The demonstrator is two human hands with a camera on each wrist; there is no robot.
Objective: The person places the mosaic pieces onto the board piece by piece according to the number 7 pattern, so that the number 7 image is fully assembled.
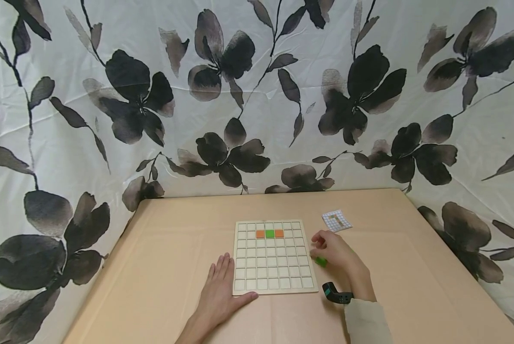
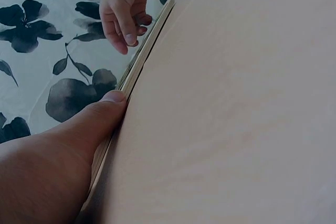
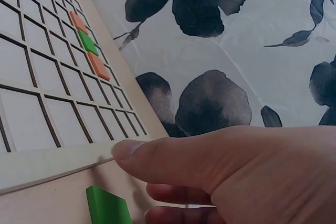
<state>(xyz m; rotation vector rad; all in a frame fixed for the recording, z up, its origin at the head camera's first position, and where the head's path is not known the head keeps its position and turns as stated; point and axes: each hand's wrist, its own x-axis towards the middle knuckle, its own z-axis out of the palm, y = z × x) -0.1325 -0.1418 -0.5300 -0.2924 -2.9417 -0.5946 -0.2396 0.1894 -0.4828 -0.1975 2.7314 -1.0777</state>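
A pale grid board (image 1: 274,286) lies on the table, with an orange tile (image 1: 260,234), a green tile (image 1: 269,233) and another orange tile (image 1: 279,233) side by side near its far end. My left hand (image 1: 218,291) rests at the board's left side, fingers straight. Its thumb (image 2: 113,98) touches the near edge. Over the board's right edge, my right hand (image 1: 336,248) hovers with bent fingers and nothing between thumb and forefinger. Just below them, a loose green tile (image 3: 108,207) shows beside the board, apart from the thumb.
A small printed grid card (image 1: 336,220) lies beyond the right hand, off the board's far right corner. The tan-covered table (image 1: 162,267) ends at a hanging white cloth (image 1: 291,157) with dark flowers. A dark band (image 1: 336,293) is on the right wrist.
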